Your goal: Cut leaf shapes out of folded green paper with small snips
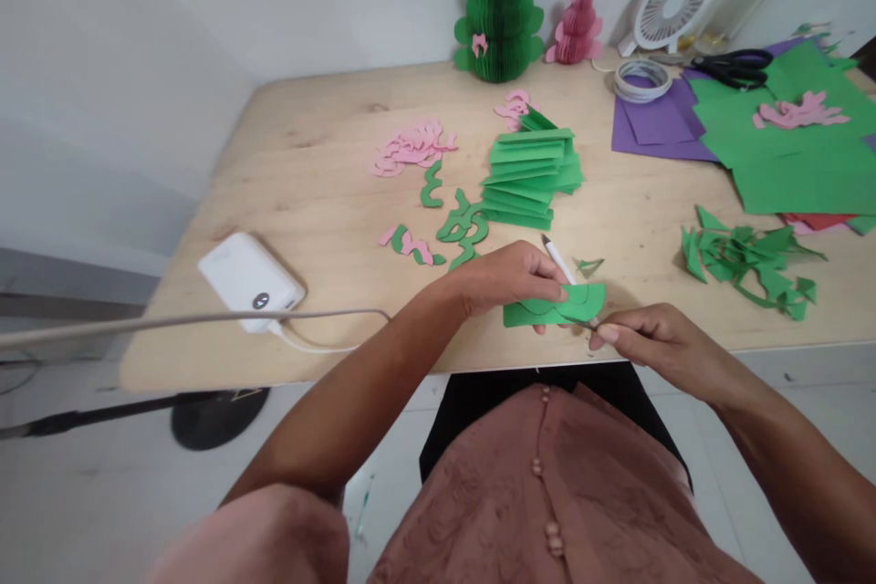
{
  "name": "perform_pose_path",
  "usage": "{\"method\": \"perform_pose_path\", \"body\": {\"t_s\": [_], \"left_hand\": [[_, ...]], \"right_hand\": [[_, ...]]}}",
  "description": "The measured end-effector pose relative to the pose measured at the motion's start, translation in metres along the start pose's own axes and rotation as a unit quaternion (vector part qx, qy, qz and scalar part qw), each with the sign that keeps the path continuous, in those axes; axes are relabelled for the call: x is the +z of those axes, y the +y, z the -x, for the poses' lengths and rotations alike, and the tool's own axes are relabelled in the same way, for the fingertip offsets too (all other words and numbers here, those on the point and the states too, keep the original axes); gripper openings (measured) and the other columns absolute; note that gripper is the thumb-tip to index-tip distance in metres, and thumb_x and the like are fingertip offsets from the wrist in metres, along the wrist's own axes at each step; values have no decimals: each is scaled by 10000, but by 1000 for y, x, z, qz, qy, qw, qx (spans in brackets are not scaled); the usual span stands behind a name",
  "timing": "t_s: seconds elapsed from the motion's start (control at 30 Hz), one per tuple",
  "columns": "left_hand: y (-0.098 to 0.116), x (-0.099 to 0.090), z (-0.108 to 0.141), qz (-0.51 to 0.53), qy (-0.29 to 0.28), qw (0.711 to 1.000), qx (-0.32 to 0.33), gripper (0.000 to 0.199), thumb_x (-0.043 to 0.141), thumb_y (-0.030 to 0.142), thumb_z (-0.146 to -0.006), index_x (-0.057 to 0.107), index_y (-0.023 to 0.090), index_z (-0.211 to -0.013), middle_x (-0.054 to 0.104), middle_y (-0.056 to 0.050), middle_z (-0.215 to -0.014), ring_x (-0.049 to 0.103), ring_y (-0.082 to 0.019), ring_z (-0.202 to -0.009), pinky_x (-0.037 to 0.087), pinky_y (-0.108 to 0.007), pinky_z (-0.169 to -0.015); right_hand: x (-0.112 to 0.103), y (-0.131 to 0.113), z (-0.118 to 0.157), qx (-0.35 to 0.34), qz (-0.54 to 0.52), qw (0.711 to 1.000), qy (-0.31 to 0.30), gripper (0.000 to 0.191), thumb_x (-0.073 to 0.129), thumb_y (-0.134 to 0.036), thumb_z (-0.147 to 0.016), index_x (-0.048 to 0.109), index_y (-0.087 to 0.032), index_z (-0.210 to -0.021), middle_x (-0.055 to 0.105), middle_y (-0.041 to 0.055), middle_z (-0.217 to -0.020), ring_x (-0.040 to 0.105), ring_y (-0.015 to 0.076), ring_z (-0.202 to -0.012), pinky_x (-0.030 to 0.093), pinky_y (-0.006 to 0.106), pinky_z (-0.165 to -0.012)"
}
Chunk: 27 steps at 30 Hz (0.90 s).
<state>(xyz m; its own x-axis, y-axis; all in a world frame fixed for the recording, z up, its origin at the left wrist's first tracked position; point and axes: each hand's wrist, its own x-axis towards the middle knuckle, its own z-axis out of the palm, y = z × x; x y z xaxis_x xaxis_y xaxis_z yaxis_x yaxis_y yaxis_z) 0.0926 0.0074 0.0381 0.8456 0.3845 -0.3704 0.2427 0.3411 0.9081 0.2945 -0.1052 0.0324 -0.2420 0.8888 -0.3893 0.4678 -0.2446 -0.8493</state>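
Observation:
My left hand (524,278) is closed on a folded piece of green paper (581,303), which has a curved line drawn along it. At the paper's lower edge, my right hand (647,338) grips small scissors (580,322). Their thin metal blades touch the paper, while most of the handle is hidden by my fingers. Just behind the paper lies a white pen (557,257) with a dark tip. A small green scrap (589,267) rests beside the pen.
Folded green strips (526,169), pink cutouts (414,146) and green cutouts (462,224) lie mid-table. Green scraps (749,260) are at right, before stacked green sheets (787,164), black scissors (732,68) and tape (641,80). Paper rabbits (499,27) and a fan (674,5) stand behind. A power bank (250,278) sits left.

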Motion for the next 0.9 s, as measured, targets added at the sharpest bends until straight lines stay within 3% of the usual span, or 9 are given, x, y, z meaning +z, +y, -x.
{"method": "perform_pose_path", "body": {"t_s": [0.33,0.57,0.9], "left_hand": [[-2,-1,-2,2,-2,1000,-3,107,625,165,-712,709,106,-741,715,-55,-728,616,-89,-542,521,-187,-515],[-1,0,0,5,2,1000,-7,111,625,166,-718,707,97,-748,703,-46,-687,580,-72,-468,500,-182,-483],[-4,-3,-3,-3,-5,1000,-11,117,631,176,-716,708,102,-766,720,-64,-739,637,-103,-561,529,-196,-523]], "right_hand": [[1,-3,0,4,-2,1000,7,507,537,-628,-801,694,-177,-633,313,-41,-522,252,99,-505,259,252,-483],[0,1,0,-1,-3,1000,5,501,547,-612,-813,712,-168,-651,403,-18,-555,328,109,-537,290,253,-505],[1,2,0,-9,21,999,23,490,549,-618,-812,733,-189,-663,561,15,-603,448,135,-556,359,260,-508]]}}
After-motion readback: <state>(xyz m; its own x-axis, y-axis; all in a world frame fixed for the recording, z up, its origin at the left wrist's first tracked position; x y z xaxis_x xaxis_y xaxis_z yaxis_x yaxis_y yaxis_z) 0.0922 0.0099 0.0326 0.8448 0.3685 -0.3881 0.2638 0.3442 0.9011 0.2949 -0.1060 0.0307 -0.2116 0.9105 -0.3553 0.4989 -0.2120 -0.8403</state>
